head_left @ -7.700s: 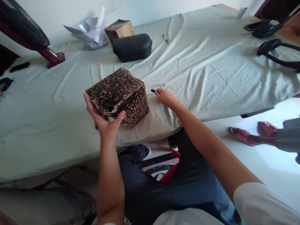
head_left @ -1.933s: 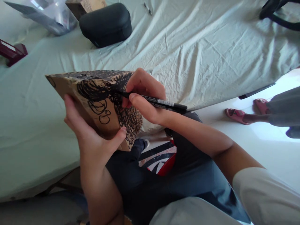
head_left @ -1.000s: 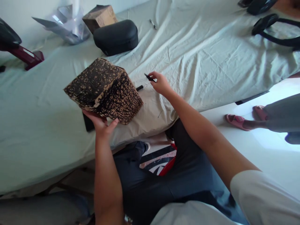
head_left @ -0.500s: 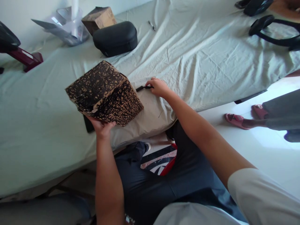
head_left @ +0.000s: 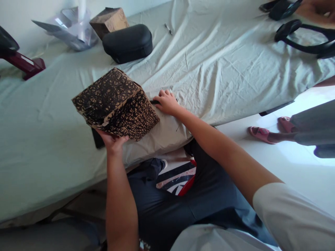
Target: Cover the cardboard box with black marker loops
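Note:
My left hand [head_left: 112, 142] grips the underside of a brown cardboard box [head_left: 115, 104] covered with black scribbles and holds it tilted above the bed's front edge. My right hand [head_left: 166, 102] rests on the pale green sheet [head_left: 222, 66] just right of the box, fingers curled over a black marker [head_left: 155, 101]. Only the marker's dark end shows past the fingers, close to the box's right corner.
A black hard case [head_left: 127, 42], a plain cardboard box [head_left: 109, 21] and crumpled clear plastic [head_left: 68, 28] lie at the back. A small pen [head_left: 168, 28] lies farther on the sheet. Another person's feet in pink sandals [head_left: 261, 134] stand at right. A dark flat object [head_left: 97, 138] lies under the box.
Two seconds ago my right hand was drawing on the box with the marker. Since then the hand has moved to the sheet and come down over the marker; the box stays tilted in my left hand.

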Action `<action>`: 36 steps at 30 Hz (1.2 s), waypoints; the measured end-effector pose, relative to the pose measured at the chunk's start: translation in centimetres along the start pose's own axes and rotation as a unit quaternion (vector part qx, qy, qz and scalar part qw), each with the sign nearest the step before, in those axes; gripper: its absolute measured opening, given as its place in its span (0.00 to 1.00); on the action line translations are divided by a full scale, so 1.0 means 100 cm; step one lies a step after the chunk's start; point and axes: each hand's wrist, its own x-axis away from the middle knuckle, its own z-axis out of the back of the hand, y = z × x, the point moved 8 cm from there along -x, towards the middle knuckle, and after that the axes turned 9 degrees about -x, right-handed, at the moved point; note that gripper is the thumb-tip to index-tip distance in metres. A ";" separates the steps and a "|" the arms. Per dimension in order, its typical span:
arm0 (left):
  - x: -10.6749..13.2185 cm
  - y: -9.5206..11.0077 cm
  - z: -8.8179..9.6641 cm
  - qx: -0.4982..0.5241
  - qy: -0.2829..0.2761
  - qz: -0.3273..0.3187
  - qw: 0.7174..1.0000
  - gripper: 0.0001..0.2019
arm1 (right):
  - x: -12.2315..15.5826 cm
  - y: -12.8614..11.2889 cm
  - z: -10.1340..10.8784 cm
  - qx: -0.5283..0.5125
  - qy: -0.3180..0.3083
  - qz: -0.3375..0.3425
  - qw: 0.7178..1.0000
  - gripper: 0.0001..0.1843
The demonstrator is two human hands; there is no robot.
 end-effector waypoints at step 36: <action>0.022 0.058 -0.007 -0.025 -0.093 0.039 0.995 0.65 | -0.007 0.015 0.033 -0.629 0.106 -0.093 0.765 0.33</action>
